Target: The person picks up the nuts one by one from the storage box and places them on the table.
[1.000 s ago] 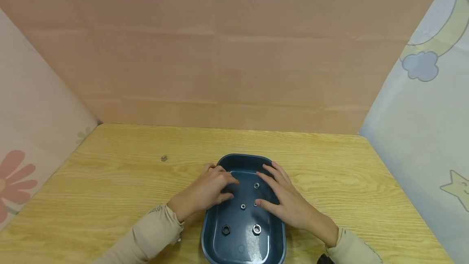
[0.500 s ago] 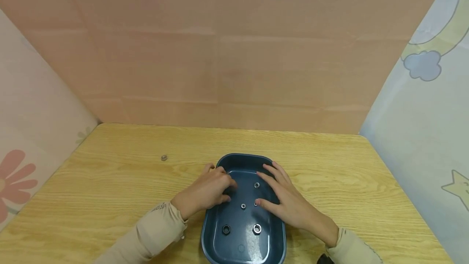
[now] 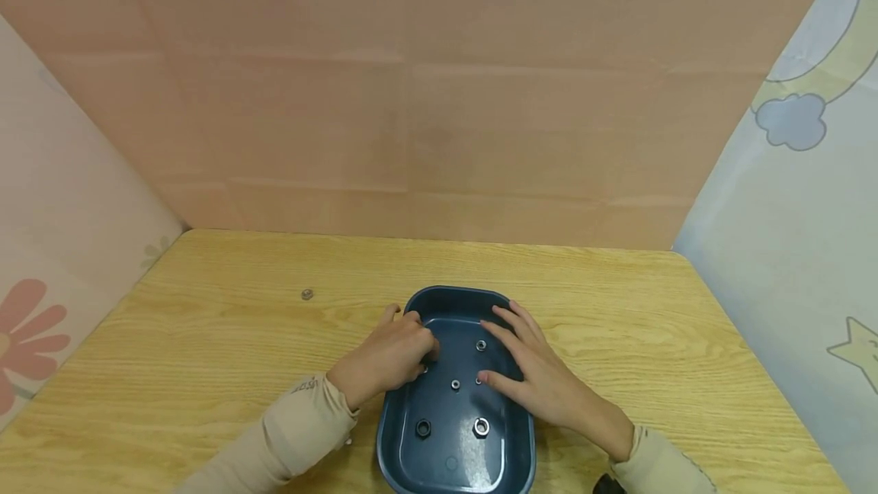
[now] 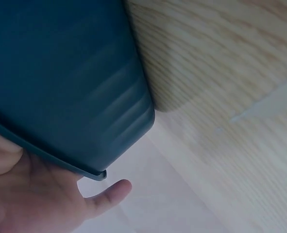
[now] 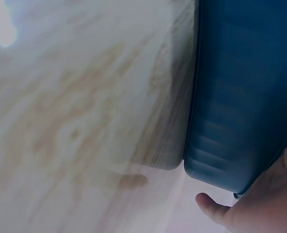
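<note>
A dark blue rectangular tray (image 3: 450, 463) stands on the table with several metal nuts on its floor. My left hand (image 3: 387, 360) reaches over its left rim, fingers bent down inside. A small nut (image 3: 425, 370) shows at the thumb tip; whether the fingers pinch it is hidden. My right hand (image 3: 542, 383) lies across the right rim, fingers extended, its thumb beside a tiny nut (image 3: 478, 381). Others are a small nut (image 3: 456, 385), a nut farther back (image 3: 481, 345), a large dark nut (image 3: 423, 428) and a large shiny nut (image 3: 481, 427). Both wrist views show the tray's outer wall (image 4: 85, 97).
Outside the tray, a single nut (image 3: 307, 294) lies on the wooden table (image 3: 617, 311) at the back left. Paper-covered walls enclose the table behind and on both sides. Part of a black object (image 3: 607, 485) shows by the right sleeve.
My left hand has shifted slightly right, its fingers curling down and its thumb drawing back. A small nut now shows by that thumb. The right hand and tray stay put.
</note>
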`<act>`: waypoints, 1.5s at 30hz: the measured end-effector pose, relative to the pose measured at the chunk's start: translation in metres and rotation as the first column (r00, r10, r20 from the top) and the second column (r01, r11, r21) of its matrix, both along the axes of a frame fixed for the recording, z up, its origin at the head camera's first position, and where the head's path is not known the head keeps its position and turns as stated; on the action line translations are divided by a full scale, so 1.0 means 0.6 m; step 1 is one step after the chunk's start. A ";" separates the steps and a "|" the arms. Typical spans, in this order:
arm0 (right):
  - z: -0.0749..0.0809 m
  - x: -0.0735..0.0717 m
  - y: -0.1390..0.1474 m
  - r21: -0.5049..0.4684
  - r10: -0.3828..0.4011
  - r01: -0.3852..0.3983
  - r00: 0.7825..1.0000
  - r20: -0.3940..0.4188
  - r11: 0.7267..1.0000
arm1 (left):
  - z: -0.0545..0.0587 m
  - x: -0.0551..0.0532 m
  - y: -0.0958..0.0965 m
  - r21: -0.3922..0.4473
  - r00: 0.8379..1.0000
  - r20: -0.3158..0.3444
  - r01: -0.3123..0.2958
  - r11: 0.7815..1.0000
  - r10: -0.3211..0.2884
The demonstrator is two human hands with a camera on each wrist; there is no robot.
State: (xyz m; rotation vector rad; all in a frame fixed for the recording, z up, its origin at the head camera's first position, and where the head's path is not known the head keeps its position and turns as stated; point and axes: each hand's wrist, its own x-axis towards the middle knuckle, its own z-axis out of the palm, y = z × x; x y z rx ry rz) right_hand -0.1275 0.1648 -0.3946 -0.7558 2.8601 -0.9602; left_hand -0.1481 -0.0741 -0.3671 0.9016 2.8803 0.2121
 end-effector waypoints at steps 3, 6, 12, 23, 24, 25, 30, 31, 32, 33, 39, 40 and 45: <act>0.000 0.000 0.000 0.001 -0.001 0.001 1.000 0.001 1.000 | -0.001 0.000 0.004 -0.027 1.000 -0.021 -0.002 1.000 0.001; 0.000 0.000 0.001 0.000 -0.002 0.002 1.000 0.005 1.000 | -0.002 -0.001 0.007 -0.036 0.999 -0.046 0.001 0.999 -0.003; 0.001 -0.001 -0.001 -0.001 0.002 -0.002 1.000 0.004 1.000 | -0.005 -0.002 0.007 -0.011 0.997 -0.078 0.013 1.000 -0.014; 0.005 -0.001 -0.001 0.001 0.000 0.000 1.000 0.008 1.000 | -0.008 -0.009 0.003 0.021 0.995 -0.081 0.056 0.998 -0.054; 0.005 -0.001 -0.001 0.001 -0.001 0.001 1.000 0.009 1.000 | -0.009 -0.009 0.002 0.027 0.995 -0.081 0.062 0.998 -0.059; 0.005 -0.001 0.000 0.000 -0.001 0.001 1.000 0.010 1.000 | -0.009 -0.009 0.001 0.033 0.995 -0.081 0.067 0.997 -0.064; 0.004 0.000 0.000 0.000 -0.002 0.002 1.000 0.017 1.000 | -0.014 -0.012 -0.001 0.043 0.993 -0.085 0.090 0.995 -0.086; 0.004 0.000 0.000 0.000 -0.003 0.003 1.000 0.018 1.000 | -0.015 -0.013 -0.001 0.044 0.993 -0.084 0.091 0.995 -0.087; 0.003 0.000 0.000 0.001 -0.004 0.004 1.000 0.020 1.000 | -0.016 -0.013 -0.001 0.046 0.993 -0.084 0.091 0.995 -0.087; 0.003 0.001 0.000 0.001 -0.004 0.004 1.000 0.024 1.000 | -0.016 -0.013 -0.001 0.047 0.993 -0.084 0.089 0.995 -0.085; 0.002 0.001 0.000 0.003 -0.002 0.002 0.999 0.035 1.000 | -0.014 -0.010 -0.001 0.063 0.991 -0.113 0.079 0.995 -0.071; 0.002 0.001 0.000 0.004 -0.002 0.001 0.999 0.034 1.000 | -0.014 -0.010 -0.001 0.067 0.990 -0.120 0.080 0.995 -0.072; 0.002 0.002 0.000 0.006 -0.002 0.002 1.000 0.024 1.000 | -0.013 -0.009 -0.002 0.075 0.986 -0.149 0.088 0.993 -0.077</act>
